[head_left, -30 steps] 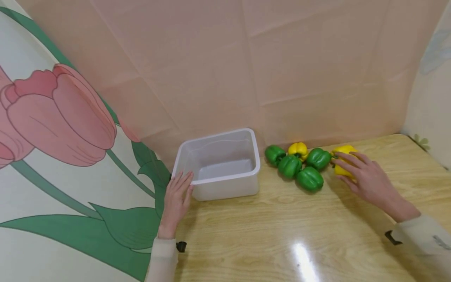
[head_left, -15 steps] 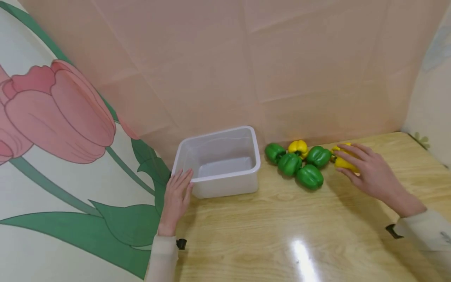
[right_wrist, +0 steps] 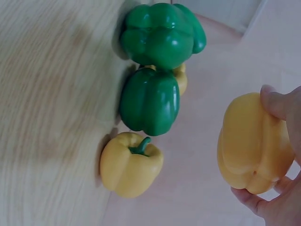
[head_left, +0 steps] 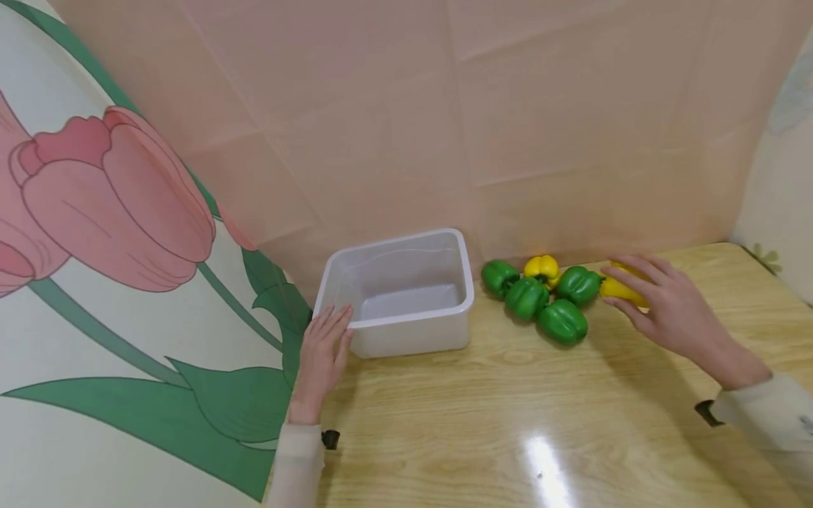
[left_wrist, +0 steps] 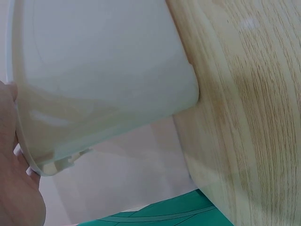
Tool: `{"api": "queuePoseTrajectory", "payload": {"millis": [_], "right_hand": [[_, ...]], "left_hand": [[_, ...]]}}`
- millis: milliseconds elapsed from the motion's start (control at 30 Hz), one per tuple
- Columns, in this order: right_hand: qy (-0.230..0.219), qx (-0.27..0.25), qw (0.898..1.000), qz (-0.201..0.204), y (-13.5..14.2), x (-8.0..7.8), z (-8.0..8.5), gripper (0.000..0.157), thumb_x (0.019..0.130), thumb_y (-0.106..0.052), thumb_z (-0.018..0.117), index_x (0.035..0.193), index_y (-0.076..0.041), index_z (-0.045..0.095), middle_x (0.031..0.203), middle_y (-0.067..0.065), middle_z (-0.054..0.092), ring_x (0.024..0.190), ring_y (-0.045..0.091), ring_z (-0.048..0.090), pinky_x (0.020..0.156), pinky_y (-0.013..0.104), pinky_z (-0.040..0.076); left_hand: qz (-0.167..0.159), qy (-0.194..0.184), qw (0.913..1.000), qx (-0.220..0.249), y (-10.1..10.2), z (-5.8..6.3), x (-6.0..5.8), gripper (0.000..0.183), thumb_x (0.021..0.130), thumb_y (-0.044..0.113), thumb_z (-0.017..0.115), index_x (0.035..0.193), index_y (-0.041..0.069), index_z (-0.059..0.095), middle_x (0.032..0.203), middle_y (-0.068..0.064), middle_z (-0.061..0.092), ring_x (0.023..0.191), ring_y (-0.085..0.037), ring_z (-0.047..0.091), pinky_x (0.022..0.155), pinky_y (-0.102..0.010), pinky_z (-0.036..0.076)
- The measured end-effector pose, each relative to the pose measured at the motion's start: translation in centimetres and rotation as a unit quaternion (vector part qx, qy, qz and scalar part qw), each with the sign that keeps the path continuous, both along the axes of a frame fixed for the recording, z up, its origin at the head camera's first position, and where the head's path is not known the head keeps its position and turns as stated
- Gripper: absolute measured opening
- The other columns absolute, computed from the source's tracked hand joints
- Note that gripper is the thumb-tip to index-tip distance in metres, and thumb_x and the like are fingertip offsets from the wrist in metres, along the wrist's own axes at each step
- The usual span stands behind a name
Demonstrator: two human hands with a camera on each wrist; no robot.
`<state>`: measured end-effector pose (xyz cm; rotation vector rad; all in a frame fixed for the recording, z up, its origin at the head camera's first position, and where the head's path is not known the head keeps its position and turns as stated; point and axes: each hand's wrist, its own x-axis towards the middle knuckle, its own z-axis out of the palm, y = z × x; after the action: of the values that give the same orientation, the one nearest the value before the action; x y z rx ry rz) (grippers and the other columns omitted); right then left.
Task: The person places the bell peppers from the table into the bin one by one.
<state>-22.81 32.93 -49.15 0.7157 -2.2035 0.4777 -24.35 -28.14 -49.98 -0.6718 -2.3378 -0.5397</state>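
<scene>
My left hand rests on the near left corner of a light grey plastic bin, its fingers lying straight over the rim. From the left wrist, the bin's outer wall shows with the left hand at its edge. On the right, my right hand holds a yellow bell pepper between thumb and fingers, off the table in the right wrist view. Below it, another yellow bell pepper lies on the table beside a green bell pepper.
Several green bell peppers cluster right of the bin, with a small yellow bell pepper behind them. The wooden table meets a pinkish-beige sheet at the back. A tulip-painted wall rises on the left.
My right hand has closed round the yellow bell pepper, its fingers and thumb shifting slightly. The left hand has stayed on the bin's corner. The head view has moved a little.
</scene>
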Motion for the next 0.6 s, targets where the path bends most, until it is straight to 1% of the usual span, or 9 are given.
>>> {"api": "queuePoseTrajectory", "payload": {"millis": [133,267,367,400,433,500,600], "right_hand": [[0.001,0.000,1.000,0.004,-0.4,0.0,0.7,0.074,0.107,-0.068,0.045,0.137,-0.006,0.071,0.149,0.019,0.063,0.126,0.052,0.058,0.116,0.062,0.043],[0.001,0.000,1.000,0.009,-0.9,-0.1,1.5,0.072,0.107,-0.068,0.046,0.142,-0.010,0.069,0.151,0.017,0.062,0.127,0.049,0.057,0.124,0.048,0.039],[0.006,-0.006,1.000,0.017,-1.2,-0.2,2.0,0.071,0.107,-0.068,0.047,0.145,-0.011,0.067,0.152,0.015,0.062,0.128,0.047,0.057,0.128,0.036,0.033],[0.009,-0.007,1.000,0.018,-1.4,-0.2,2.1,0.071,0.107,-0.068,0.048,0.145,-0.012,0.067,0.152,0.015,0.062,0.127,0.046,0.057,0.127,0.036,0.034],[0.010,-0.009,1.000,0.019,-1.5,-0.2,2.3,0.070,0.107,-0.067,0.048,0.145,-0.012,0.067,0.152,0.015,0.062,0.128,0.047,0.057,0.126,0.039,0.035],[0.010,-0.010,1.000,0.019,-1.7,-0.2,2.5,0.071,0.107,-0.068,0.047,0.145,-0.012,0.067,0.153,0.014,0.061,0.129,0.047,0.057,0.123,0.045,0.039],[0.007,-0.008,1.000,0.014,-2.0,-0.1,2.9,0.071,0.107,-0.069,0.046,0.146,-0.013,0.067,0.155,0.012,0.060,0.132,0.045,0.056,0.114,0.056,0.045]], "left_hand": [[-0.002,0.005,1.0000,0.005,0.1,0.0,-0.1,0.041,0.103,0.012,0.068,0.142,0.002,0.068,0.150,-0.012,0.065,0.142,-0.046,0.055,0.122,-0.059,0.036],[-0.004,0.009,0.9999,0.007,0.1,-0.1,-0.2,0.042,0.103,0.012,0.068,0.144,0.004,0.067,0.150,-0.013,0.065,0.143,-0.045,0.054,0.122,-0.060,0.035],[-0.005,0.010,0.9999,0.008,-0.1,-0.2,-0.2,0.042,0.103,0.013,0.067,0.145,0.005,0.066,0.149,-0.013,0.065,0.143,-0.045,0.054,0.123,-0.059,0.035],[-0.006,0.010,0.9999,0.008,-0.1,-0.3,-0.2,0.042,0.103,0.013,0.067,0.145,0.006,0.066,0.149,-0.013,0.065,0.143,-0.045,0.054,0.123,-0.059,0.034],[-0.006,0.010,0.9999,0.009,-0.1,-0.3,-0.2,0.043,0.103,0.013,0.067,0.145,0.006,0.066,0.149,-0.014,0.066,0.143,-0.045,0.054,0.123,-0.060,0.034],[-0.006,0.011,0.9999,0.010,-0.1,-0.4,-0.2,0.043,0.104,0.013,0.067,0.145,0.006,0.066,0.149,-0.014,0.066,0.143,-0.046,0.054,0.122,-0.061,0.034],[-0.005,0.012,0.9999,0.011,-0.1,-0.4,-0.2,0.042,0.103,0.013,0.067,0.145,0.006,0.066,0.148,-0.014,0.066,0.142,-0.047,0.055,0.121,-0.062,0.034]]}}
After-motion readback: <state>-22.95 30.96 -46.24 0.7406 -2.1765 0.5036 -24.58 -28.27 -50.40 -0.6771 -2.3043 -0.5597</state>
